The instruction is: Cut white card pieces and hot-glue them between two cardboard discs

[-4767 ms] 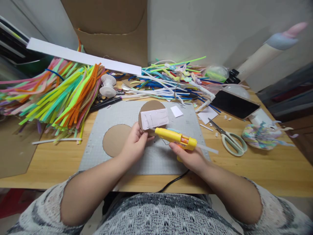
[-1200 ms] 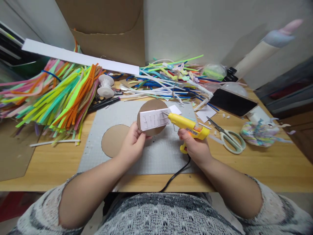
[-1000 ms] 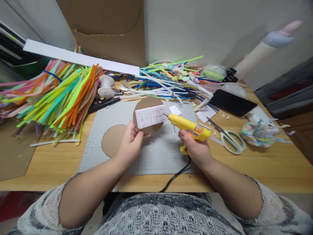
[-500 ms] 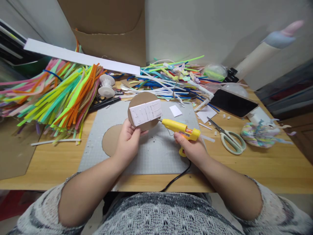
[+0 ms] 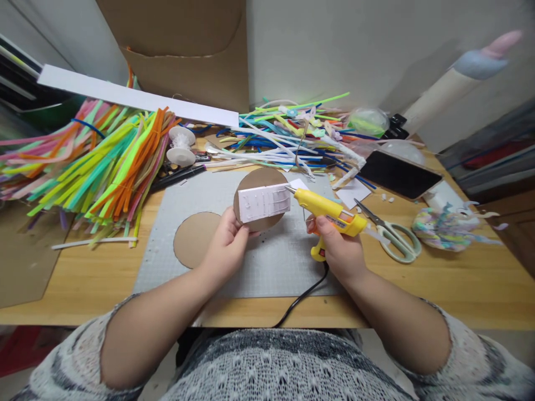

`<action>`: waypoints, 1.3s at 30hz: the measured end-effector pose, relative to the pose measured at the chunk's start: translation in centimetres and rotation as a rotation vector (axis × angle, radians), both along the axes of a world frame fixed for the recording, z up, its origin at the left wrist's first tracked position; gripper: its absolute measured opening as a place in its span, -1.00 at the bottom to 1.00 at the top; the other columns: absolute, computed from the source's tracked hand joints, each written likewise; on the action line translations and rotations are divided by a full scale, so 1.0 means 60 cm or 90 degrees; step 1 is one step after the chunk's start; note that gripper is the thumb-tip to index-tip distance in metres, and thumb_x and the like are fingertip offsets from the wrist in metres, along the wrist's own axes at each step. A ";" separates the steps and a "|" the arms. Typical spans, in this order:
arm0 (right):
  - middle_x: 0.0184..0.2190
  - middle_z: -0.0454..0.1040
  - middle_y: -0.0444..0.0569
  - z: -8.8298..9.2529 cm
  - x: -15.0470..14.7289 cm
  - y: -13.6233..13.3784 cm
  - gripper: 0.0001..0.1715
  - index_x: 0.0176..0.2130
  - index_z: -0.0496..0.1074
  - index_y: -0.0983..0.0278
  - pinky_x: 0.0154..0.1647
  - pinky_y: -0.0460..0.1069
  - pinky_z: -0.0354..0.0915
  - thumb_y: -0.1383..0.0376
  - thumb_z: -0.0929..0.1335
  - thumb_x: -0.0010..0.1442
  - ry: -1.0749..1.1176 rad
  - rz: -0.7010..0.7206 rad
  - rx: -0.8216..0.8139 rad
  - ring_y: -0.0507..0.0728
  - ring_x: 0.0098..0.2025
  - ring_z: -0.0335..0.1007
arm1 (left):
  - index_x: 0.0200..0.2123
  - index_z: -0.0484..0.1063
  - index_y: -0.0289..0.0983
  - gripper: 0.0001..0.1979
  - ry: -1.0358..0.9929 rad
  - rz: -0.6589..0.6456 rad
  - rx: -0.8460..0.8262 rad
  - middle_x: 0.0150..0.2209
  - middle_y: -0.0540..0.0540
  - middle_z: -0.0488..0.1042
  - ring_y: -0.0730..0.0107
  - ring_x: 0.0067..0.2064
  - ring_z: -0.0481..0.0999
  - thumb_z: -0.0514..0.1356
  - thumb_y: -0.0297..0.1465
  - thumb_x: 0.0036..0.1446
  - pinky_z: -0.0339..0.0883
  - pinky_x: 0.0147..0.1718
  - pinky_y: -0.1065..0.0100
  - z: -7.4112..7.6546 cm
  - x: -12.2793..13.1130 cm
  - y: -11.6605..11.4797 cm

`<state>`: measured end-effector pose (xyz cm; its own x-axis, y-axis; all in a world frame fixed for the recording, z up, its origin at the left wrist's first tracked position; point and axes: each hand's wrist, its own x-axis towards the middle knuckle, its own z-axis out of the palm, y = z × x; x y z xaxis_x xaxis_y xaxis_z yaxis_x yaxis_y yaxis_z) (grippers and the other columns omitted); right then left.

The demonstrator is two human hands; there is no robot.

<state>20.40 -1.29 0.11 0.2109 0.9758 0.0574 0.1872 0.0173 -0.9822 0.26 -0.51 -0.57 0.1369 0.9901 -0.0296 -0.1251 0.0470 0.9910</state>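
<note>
My left hand grips a round cardboard disc by its lower left edge, tilted up above the mat. Across the disc lies a white rectangular block with lines of clear glue on its face. In my right hand is a yellow hot glue gun, fingers wrapped round its handle. Its metal nozzle is at the upper right corner of the block; whether it touches cannot be told. A second cardboard disc lies flat on the grey cutting mat, left of my left hand.
Scissors lie right of the glue gun, near a black-screened phone and a pastel fuzzy bundle. Colourful pipe cleaners heap at left, with more at the back. A spool stands between them. The gun's black cord crosses the table edge.
The held disc and block have moved right and slightly down. The glue gun's nozzle has shifted from the block's lower right side up to its upper right corner.
</note>
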 end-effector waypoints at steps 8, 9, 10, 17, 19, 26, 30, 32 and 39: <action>-0.60 0.29 -0.15 0.005 -0.001 -0.001 -0.60 -0.54 0.30 0.24 -0.59 -0.08 0.20 -0.02 0.38 0.02 -0.001 0.001 -0.008 0.01 -0.54 0.24 | -0.02 0.24 -0.23 -0.70 -0.010 0.018 -0.004 0.03 -0.14 0.42 0.28 -0.01 0.46 0.10 -0.45 0.14 0.47 -0.16 0.29 0.002 -0.002 0.002; -0.59 0.29 -0.14 0.004 -0.001 -0.002 -0.60 -0.54 0.30 0.24 -0.58 -0.08 0.21 -0.01 0.38 0.02 -0.003 -0.002 -0.005 0.01 -0.53 0.24 | -0.03 0.24 -0.23 -0.70 -0.013 0.030 -0.006 0.03 -0.15 0.42 0.29 -0.02 0.47 0.10 -0.45 0.14 0.47 -0.17 0.30 0.003 -0.003 0.004; -0.59 0.30 -0.14 0.003 -0.001 -0.003 -0.61 -0.54 0.31 0.24 -0.56 -0.07 0.23 0.00 0.38 0.02 -0.004 -0.003 -0.002 0.02 -0.52 0.25 | -0.03 0.24 -0.24 -0.70 -0.017 0.043 -0.006 0.02 -0.15 0.42 0.30 -0.03 0.48 0.10 -0.46 0.13 0.47 -0.17 0.31 0.003 -0.004 0.005; -0.62 0.28 -0.15 -0.006 -0.003 -0.006 -0.62 -0.57 0.32 0.25 -0.54 -0.06 0.22 0.02 0.38 -0.02 -0.027 0.019 -0.042 0.00 -0.55 0.20 | -0.01 0.23 -0.24 -0.65 -0.042 0.088 0.014 0.02 -0.15 0.42 0.31 -0.04 0.48 0.11 -0.46 0.10 0.48 -0.17 0.31 0.003 -0.007 0.010; -0.63 0.27 -0.16 -0.006 -0.004 -0.007 -0.61 -0.56 0.32 0.26 -0.54 -0.06 0.22 0.00 0.39 -0.05 -0.031 0.008 -0.054 0.00 -0.56 0.19 | -0.01 0.23 -0.25 -0.64 -0.044 0.091 0.017 0.03 -0.16 0.41 0.28 -0.02 0.48 0.12 -0.45 0.08 0.49 -0.17 0.30 0.003 -0.008 0.010; -0.61 0.30 -0.14 -0.010 -0.004 -0.005 -0.62 -0.51 0.37 0.26 -0.52 -0.05 0.22 -0.01 0.38 -0.03 -0.057 0.031 -0.077 0.02 -0.54 0.23 | -0.01 0.24 -0.24 -0.64 -0.048 0.097 0.031 0.05 -0.17 0.40 0.25 0.01 0.46 0.13 -0.44 0.09 0.50 -0.16 0.26 0.003 -0.007 0.009; -0.58 0.32 -0.10 -0.005 -0.001 -0.002 -0.56 -0.53 0.36 0.26 -0.44 -0.02 0.27 -0.06 0.36 -0.02 -0.072 0.057 -0.118 0.05 -0.47 0.29 | -0.02 0.27 -0.24 -0.68 -0.019 0.100 0.058 0.06 -0.16 0.40 0.25 0.05 0.44 0.15 -0.42 0.12 0.48 -0.10 0.24 0.002 -0.009 0.009; -0.57 0.33 -0.09 -0.001 0.001 0.000 -0.53 -0.55 0.35 0.27 -0.48 -0.05 0.24 -0.08 0.36 -0.02 -0.070 0.058 -0.148 0.05 -0.47 0.28 | -0.02 0.27 -0.22 -0.67 -0.021 0.118 0.064 0.07 -0.14 0.40 0.26 0.06 0.43 0.14 -0.42 0.12 0.48 -0.10 0.24 0.003 -0.010 0.011; -0.52 0.38 -0.10 -0.004 0.011 0.024 -0.56 -0.44 0.40 0.31 -0.67 -0.14 0.04 -0.04 0.34 0.05 0.201 0.169 -0.252 -0.08 -0.62 0.12 | 0.03 0.29 -0.20 -0.55 -0.124 0.151 -0.007 0.06 -0.13 0.42 0.25 0.00 0.49 0.16 -0.48 0.02 0.51 -0.17 0.26 0.023 -0.026 0.019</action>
<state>21.04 0.17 -0.14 -0.0964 0.9317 -0.3501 -0.0775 -0.3577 -0.9306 -1.30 0.65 0.80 -0.0934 0.9950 -0.0365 -0.3218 0.0046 0.9468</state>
